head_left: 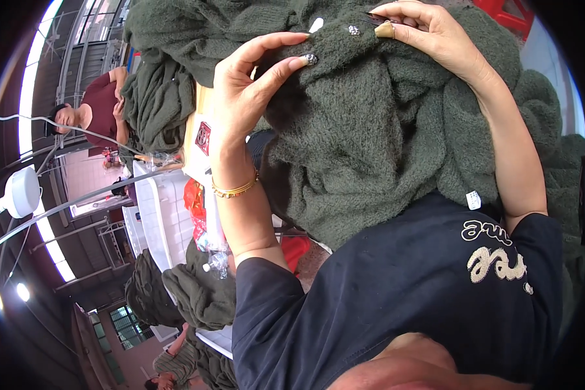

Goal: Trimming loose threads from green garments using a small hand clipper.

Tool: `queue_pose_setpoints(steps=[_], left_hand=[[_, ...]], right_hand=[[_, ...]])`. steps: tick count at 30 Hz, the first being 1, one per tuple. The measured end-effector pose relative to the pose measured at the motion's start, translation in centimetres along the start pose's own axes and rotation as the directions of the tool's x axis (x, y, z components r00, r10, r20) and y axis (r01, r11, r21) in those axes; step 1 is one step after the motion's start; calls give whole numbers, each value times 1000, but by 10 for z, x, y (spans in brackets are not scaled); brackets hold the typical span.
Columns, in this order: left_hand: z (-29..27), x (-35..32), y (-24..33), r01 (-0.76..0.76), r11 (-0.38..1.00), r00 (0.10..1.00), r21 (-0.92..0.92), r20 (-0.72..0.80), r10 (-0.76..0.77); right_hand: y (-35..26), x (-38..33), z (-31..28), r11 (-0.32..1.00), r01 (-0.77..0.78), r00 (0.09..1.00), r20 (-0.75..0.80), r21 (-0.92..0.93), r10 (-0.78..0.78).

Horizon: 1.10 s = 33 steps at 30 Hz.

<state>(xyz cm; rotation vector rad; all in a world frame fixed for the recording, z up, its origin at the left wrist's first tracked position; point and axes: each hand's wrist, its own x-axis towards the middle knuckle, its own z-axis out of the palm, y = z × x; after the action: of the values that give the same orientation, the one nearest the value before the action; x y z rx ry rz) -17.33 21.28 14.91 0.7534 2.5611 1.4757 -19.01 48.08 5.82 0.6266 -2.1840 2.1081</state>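
A dark green fuzzy knit garment lies bunched across my lap and the work surface. My left hand pinches its upper edge between thumb and index finger. A shiny, beaded-looking button sits at the left thumb tip, and a second sparkly button shows on the knit between my hands. My right hand is closed at the garment's edge, around what looks like a thin dark pointed tool, its kind unclear. A tan cover wraps the right thumb tip. A small white tag lies near the left index finger.
More green knitwear is heaped to the left and along the far side. White bins and a red plastic bag stand left of my arm. A person in a maroon shirt is beyond; another person is at lower left.
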Motion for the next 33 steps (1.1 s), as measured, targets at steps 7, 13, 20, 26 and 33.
queue_pose_setpoints(steps=[7,13,20,26,33], left_hand=[[-3,5,-13,-210,964,970,164,-90,226],[-1,10,-13,-343,868,890,360,-172,423],[7,3,-13,-381,904,866,192,-269,422],[15,1,-14,-392,914,863,104,-302,404],[18,-3,-17,-392,919,871,39,-305,385]], right_hand=[[-8,-1,0,998,17,1000,-11,-67,-18],[-17,-3,13,955,107,994,-48,275,-97],[-51,13,27,923,385,902,205,23,-381],[-40,20,39,952,295,930,205,77,-305],[-33,17,45,949,226,922,267,221,-281]])
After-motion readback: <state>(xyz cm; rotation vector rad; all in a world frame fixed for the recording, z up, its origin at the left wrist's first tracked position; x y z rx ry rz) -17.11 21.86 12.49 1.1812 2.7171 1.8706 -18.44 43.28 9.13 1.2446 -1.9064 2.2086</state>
